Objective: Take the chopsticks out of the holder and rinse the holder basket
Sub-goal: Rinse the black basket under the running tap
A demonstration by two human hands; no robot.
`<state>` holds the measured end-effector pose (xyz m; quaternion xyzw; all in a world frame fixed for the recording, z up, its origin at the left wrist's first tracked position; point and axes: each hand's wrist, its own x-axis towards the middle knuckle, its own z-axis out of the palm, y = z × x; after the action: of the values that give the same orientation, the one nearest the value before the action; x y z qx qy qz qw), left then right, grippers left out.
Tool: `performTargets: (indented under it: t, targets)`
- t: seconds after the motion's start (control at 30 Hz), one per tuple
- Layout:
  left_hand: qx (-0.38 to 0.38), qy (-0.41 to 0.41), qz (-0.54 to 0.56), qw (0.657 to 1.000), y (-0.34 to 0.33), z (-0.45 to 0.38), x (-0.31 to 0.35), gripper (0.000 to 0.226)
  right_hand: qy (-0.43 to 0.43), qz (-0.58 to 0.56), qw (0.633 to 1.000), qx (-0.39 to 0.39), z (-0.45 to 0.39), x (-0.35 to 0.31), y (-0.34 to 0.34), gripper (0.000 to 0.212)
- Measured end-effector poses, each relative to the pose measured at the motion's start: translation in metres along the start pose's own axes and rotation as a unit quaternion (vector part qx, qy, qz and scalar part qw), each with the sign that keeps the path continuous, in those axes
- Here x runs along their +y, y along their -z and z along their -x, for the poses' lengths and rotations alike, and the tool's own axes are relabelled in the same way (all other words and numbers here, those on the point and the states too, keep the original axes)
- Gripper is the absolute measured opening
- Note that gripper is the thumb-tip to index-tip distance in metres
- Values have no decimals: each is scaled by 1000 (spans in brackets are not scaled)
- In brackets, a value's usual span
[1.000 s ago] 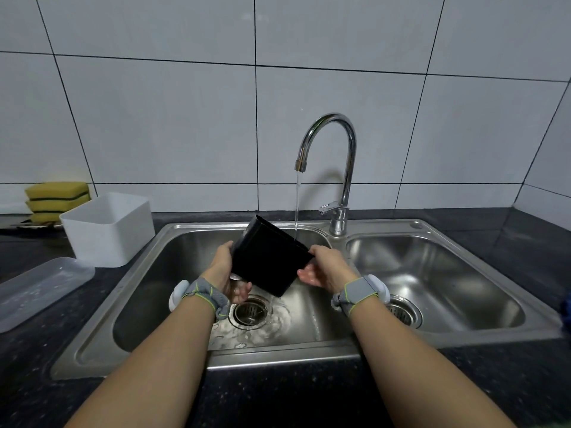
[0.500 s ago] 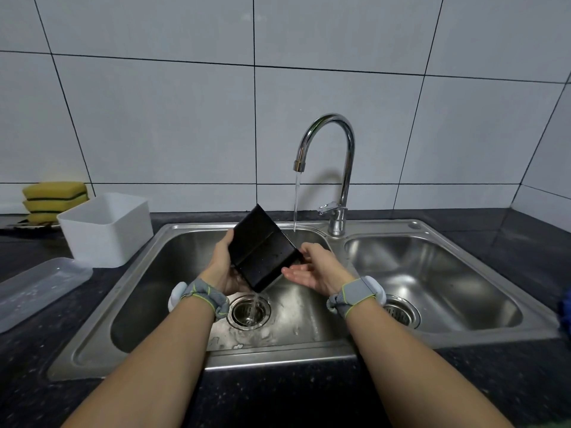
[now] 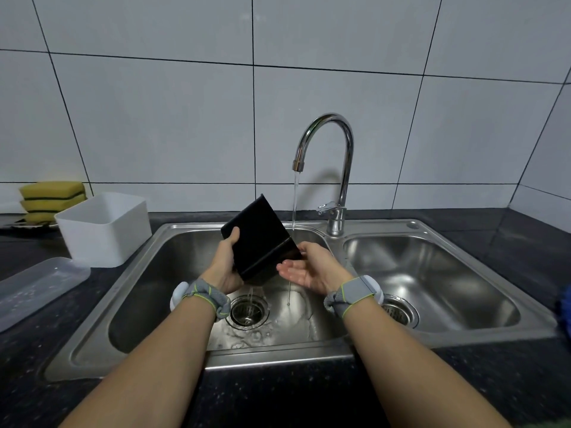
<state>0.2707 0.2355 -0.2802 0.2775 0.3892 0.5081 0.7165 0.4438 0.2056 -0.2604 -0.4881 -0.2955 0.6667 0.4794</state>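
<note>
While water from the faucet [image 3: 324, 156] runs into the sink [image 3: 173, 307], the holder basket [image 3: 259, 239] has tipped more upright beside the stream, draining; the left hand [image 3: 227, 261] grips it, and the right hand [image 3: 304, 268] now lies open, palm up, beneath its lower corner.
</note>
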Motion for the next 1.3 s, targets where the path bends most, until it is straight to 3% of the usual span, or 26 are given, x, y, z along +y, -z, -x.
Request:
performTargets:
  t: [0.2,0.4,0.73,1.0,1.3]
  targets:
    - [-10,8,9,1000,-3,-2,-3,48,-14,63,996,60,-5,-2,8,18]
    - [-46,18,-77,996,-6,-4,-6,27,8,65,996,54,-6,-3,9,25]
    - [-64,7,-67,996,-5,-5,-5,19,26,37,997,63,-7,-5,8,19]
    - [-30,19,-42,999,-9,-7,-5,22,37,24,998,51,-7,-6,8,23]
    - [-6,-20,0,1000,-8,-9,-5,22,71,-19,997,25,-8,-8,3,21]
